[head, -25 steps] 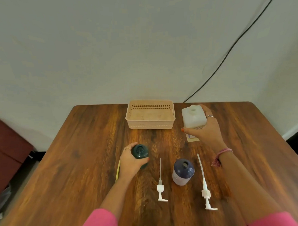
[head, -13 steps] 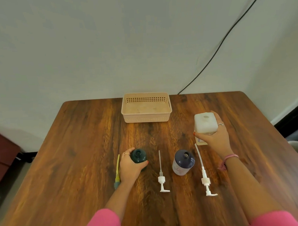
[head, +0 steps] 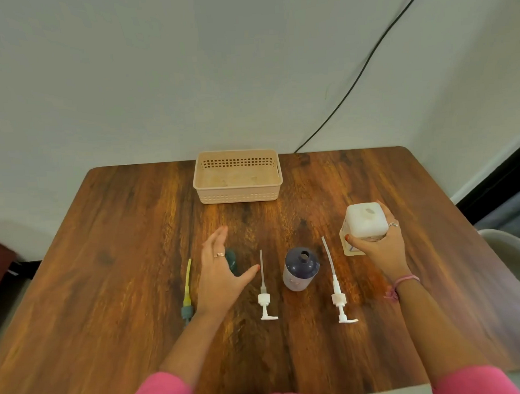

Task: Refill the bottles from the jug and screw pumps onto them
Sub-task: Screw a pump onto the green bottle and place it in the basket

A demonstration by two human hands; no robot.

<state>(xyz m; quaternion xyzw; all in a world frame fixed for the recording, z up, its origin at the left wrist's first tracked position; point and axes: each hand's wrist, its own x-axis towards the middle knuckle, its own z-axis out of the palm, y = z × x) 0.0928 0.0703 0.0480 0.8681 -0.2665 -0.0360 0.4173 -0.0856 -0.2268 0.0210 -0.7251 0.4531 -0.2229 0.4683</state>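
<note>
My right hand [head: 377, 248] grips a white square jug [head: 364, 222] standing on the right of the table, its mouth uncapped. My left hand [head: 222, 276] hovers open, fingers spread, over a dark green bottle [head: 231, 259] that it mostly hides. A dark purple bottle [head: 300, 268] with an open neck stands between two white pumps. One white pump [head: 264, 292] lies just left of it, the other white pump [head: 337, 288] just right. A yellow-tubed pump with a grey-green head [head: 187, 292] lies left of my left hand.
A beige plastic basket [head: 238, 194] with nothing in it sits at the back middle of the wooden table [head: 106, 263]. A black cable [head: 360, 73] runs down the wall behind. A pale chair [head: 511, 251] stands off the table's right edge.
My left hand has let go of the green bottle and lifted open above it. My right hand has carried the jug rightward and toward me, away from the basket.
</note>
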